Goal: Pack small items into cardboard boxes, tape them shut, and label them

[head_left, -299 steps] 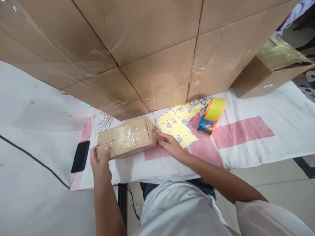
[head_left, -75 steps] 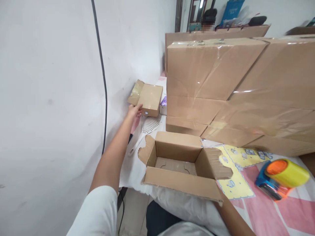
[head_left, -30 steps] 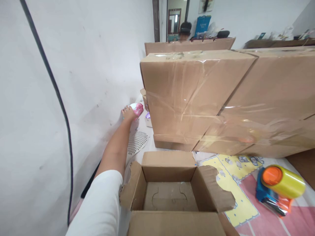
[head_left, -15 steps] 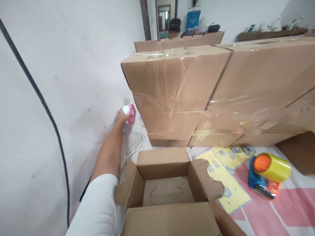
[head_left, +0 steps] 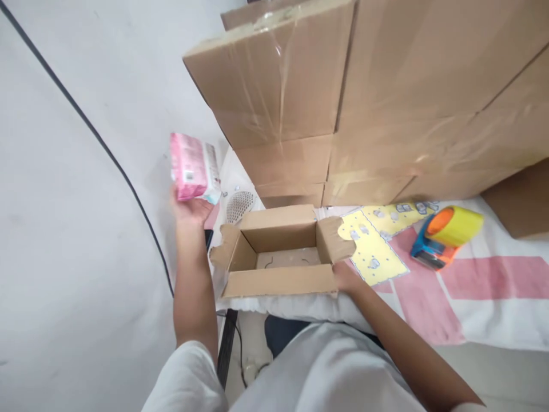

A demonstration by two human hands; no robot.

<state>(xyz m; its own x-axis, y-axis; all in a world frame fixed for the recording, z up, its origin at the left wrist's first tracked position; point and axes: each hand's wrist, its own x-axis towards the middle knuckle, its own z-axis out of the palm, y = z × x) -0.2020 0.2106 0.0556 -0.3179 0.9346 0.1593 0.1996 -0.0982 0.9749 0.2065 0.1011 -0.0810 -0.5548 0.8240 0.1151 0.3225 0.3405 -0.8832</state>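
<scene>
A pink and white soft plastic packet [head_left: 193, 166] is raised beside the wall, and my left hand [head_left: 191, 209] is closed on it from below. The open cardboard box [head_left: 281, 283] stands at the bed's front edge with its flaps spread outward. Its visible inside holds nothing but a bare bottom. My right hand [head_left: 343, 277] touches the box at its right front corner; the fingers are hidden by the torn right flap [head_left: 337, 237].
A large stack of taped cardboard boxes [head_left: 291, 114] rises behind the open box. At right, a tape dispenser [head_left: 433, 252] with a yellow roll [head_left: 461, 226] lies on the patterned sheet [head_left: 493, 280]. A perforated oval [head_left: 240, 206] is at left. A black cable [head_left: 98, 134] crosses the wall [head_left: 64, 229].
My left hand has brought the packet back nearer and lifted it along the wall. The view has tipped down, and my right hand now shows at the open box's corner.
</scene>
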